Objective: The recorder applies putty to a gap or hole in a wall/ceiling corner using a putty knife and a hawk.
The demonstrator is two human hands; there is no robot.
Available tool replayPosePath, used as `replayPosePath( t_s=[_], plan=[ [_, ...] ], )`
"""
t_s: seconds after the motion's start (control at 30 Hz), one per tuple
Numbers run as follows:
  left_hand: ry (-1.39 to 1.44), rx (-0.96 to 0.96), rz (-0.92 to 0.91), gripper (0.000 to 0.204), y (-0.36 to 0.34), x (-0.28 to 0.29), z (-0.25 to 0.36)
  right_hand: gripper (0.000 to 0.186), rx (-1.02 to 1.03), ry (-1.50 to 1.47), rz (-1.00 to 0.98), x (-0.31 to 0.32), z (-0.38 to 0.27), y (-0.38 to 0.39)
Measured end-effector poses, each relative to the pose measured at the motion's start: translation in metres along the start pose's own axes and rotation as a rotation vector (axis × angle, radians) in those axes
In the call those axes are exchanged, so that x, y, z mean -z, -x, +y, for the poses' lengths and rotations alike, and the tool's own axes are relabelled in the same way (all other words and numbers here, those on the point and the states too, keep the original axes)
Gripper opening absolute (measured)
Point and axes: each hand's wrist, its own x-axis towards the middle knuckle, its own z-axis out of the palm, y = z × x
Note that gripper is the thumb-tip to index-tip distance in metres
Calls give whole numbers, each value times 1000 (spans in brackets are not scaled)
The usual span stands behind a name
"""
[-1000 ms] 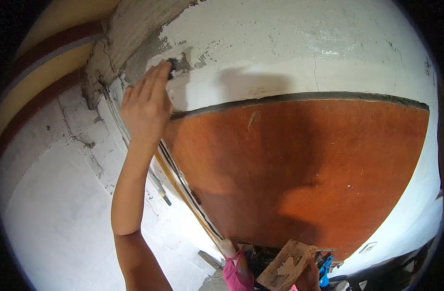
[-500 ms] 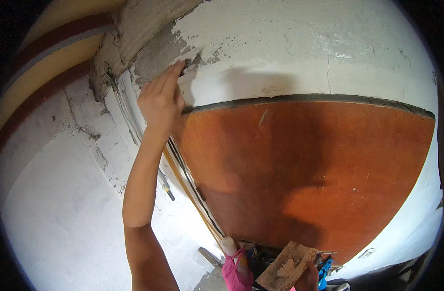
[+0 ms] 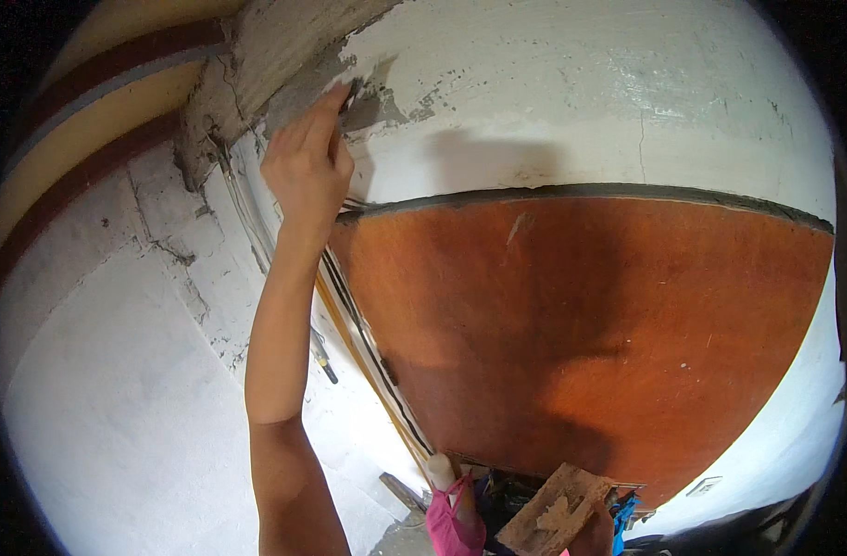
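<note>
My left hand (image 3: pixel 305 167) is raised high against the upper wall, back of the hand toward me. Its fingers are closed on a small dark flat tool (image 3: pixel 352 94), mostly hidden by them; its exact kind does not show. The tool is at a rough grey patch (image 3: pixel 386 104) that borders the white painted wall (image 3: pixel 534 83). Low in view, my right hand (image 3: pixel 594 537) is partly visible at the picture's edge, holding a brown wooden board (image 3: pixel 555 511) from its right side. Pale brownish clumps lie on the board.
Below the white band is an orange-brown panel (image 3: pixel 497 306) with a dark upper edge. Cables and a yellowish strip (image 3: pixel 354 343) run down the corner beside the white left wall (image 3: pixel 127 371). A bottle (image 3: pixel 440 471), pink cloth (image 3: pixel 455 524) and blue item (image 3: pixel 624 519) are at the bottom.
My left hand has moved slightly upward along the wall with the dark tool. More grey patch shows to the right of its fingers. The board stays nearly where it was.
</note>
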Motion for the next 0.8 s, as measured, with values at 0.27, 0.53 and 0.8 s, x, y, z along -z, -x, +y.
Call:
replayPosePath(
  t_s=[0.27, 0.53, 0.8],
  plan=[
    [52, -81, -78, 49, 37, 7, 28, 46, 101, 408, 89, -16, 11, 6],
    [60, -150, 2, 44, -1, -7, 62, 44, 237, 895, 108, -15, 15, 2],
    [37, -123, 58, 47, -9, 7, 63, 43, 358, 866, 240, -20, 20, 5]
  ],
)
